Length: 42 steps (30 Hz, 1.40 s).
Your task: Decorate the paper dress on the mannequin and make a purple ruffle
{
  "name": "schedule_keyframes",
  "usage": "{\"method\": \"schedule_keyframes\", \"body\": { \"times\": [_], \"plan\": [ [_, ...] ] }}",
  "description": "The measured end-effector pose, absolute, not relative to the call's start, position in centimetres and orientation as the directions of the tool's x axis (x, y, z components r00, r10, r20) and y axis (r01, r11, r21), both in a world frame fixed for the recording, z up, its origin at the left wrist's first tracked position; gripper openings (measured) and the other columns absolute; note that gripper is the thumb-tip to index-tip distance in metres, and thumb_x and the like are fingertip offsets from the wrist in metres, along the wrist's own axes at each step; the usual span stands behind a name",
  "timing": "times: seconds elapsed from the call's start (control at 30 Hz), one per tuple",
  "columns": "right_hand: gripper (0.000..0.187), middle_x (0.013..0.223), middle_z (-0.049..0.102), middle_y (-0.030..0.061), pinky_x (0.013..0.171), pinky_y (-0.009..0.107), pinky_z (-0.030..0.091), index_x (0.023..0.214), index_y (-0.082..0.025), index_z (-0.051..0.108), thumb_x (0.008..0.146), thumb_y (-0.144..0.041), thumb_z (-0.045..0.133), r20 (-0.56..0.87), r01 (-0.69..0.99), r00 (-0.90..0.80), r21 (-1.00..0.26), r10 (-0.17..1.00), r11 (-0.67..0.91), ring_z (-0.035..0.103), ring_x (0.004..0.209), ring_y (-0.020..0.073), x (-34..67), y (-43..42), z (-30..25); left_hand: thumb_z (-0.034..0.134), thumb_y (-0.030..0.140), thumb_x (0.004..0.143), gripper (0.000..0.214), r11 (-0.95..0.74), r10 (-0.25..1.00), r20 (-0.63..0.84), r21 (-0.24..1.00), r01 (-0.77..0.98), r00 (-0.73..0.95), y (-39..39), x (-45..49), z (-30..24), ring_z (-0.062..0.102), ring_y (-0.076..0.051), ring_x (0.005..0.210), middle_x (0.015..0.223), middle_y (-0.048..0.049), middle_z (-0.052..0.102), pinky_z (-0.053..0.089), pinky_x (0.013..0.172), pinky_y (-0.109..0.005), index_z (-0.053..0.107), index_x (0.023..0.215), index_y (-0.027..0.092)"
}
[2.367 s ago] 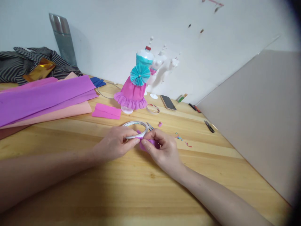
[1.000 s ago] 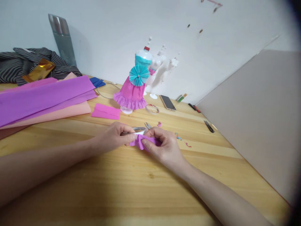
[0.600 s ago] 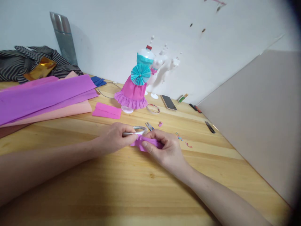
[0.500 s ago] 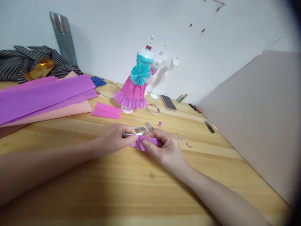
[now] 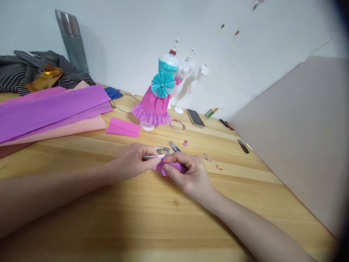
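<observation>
A strip of purple crepe paper [image 5: 179, 167] is bunched into small gathers between my two hands. My left hand [image 5: 132, 161] is closed on a roll of tape [image 5: 167, 154] and pinches the strip's left end against it. On the right part of the strip, my right hand [image 5: 192, 174] is closed in a thumb-and-finger pinch close to the left fingertips. Thread snips [image 5: 173, 146] lie just beyond my hands, beside a small pink paper scrap [image 5: 185, 143]. Fingers hide part of the roll and of the strip.
A dress form in a pink skirt [image 5: 155, 103] with a turquoise rosette stands behind, white forms beyond it. Crepe sheets [image 5: 54, 109] and a folded pink piece [image 5: 123, 127] lie left. A phone [image 5: 195, 118], a clear tape roll [image 5: 177, 124] and a cutter [image 5: 243, 146] lie right.
My right fingers have shifted slightly left along the purple strip, and less of it shows between the hands. My left hand keeps its hold on the tape roll.
</observation>
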State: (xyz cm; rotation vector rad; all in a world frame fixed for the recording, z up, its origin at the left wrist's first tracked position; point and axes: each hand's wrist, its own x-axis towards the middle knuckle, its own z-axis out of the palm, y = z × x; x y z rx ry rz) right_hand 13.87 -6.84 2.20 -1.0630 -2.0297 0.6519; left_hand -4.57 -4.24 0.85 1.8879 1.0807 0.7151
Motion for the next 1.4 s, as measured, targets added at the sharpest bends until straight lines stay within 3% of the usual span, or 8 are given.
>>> {"method": "schedule_keyframes", "body": {
  "times": [0.2,0.8,1.17,1.3,1.4],
  "plan": [
    [0.015,0.057,0.063,0.0003,0.046,0.020,0.037,0.065,-0.016,0.063,0.077,-0.023,0.058,0.324,0.531,-0.315,-0.719,0.892,0.448,0.045,0.046,0.0080,13.74,-7.00,2.58,0.047,0.037,0.076,0.031,-0.281,0.882,0.076,0.877,0.390,0.466,-4.40,-4.48,1.25,0.029,-0.008,0.052,0.052,0.0049,0.029,0.020,0.049,-0.023,0.045,0.053,0.016],
    [0.018,0.047,0.045,-0.0045,0.041,0.021,0.027,0.059,-0.017,0.054,0.072,-0.030,0.058,0.277,0.563,-0.203,-0.751,0.939,0.344,0.034,0.043,0.0073,13.63,-6.45,2.26,0.047,0.031,0.077,0.026,-0.293,0.876,0.086,0.877,0.382,0.474,-4.64,-4.53,1.20,0.032,-0.008,0.055,0.056,0.0037,0.032,0.020,0.049,-0.023,0.043,0.056,0.016],
    [0.016,0.047,0.046,-0.0051,0.043,0.020,0.027,0.058,-0.018,0.053,0.070,-0.027,0.058,0.289,0.551,-0.189,-0.760,0.938,0.345,0.034,0.044,0.0069,13.62,-6.26,2.03,0.049,0.032,0.077,0.027,-0.276,0.877,0.084,0.893,0.354,0.473,-4.61,-4.43,1.12,0.031,-0.009,0.055,0.056,0.0041,0.031,0.020,0.050,-0.023,0.041,0.056,0.017],
    [0.018,0.047,0.043,-0.0056,0.043,0.020,0.026,0.057,-0.018,0.049,0.069,-0.028,0.058,0.275,0.548,-0.178,-0.769,0.945,0.328,0.033,0.045,0.0069,13.57,-6.18,1.97,0.048,0.030,0.078,0.028,-0.319,0.872,0.109,0.866,0.385,0.477,-4.71,-4.44,1.18,0.030,-0.008,0.053,0.054,0.0047,0.030,0.019,0.049,-0.024,0.039,0.055,0.017],
    [0.020,0.048,0.041,-0.0057,0.043,0.021,0.025,0.055,-0.020,0.046,0.068,-0.028,0.058,0.250,0.507,-0.185,-0.804,0.950,0.310,0.032,0.045,0.0068,13.49,-6.13,1.95,0.046,0.027,0.082,0.029,-0.443,0.833,0.202,0.802,0.401,0.516,-4.74,-4.48,1.27,0.030,-0.008,0.051,0.053,0.0048,0.031,0.020,0.050,-0.025,0.039,0.055,0.017]
  ]
}}
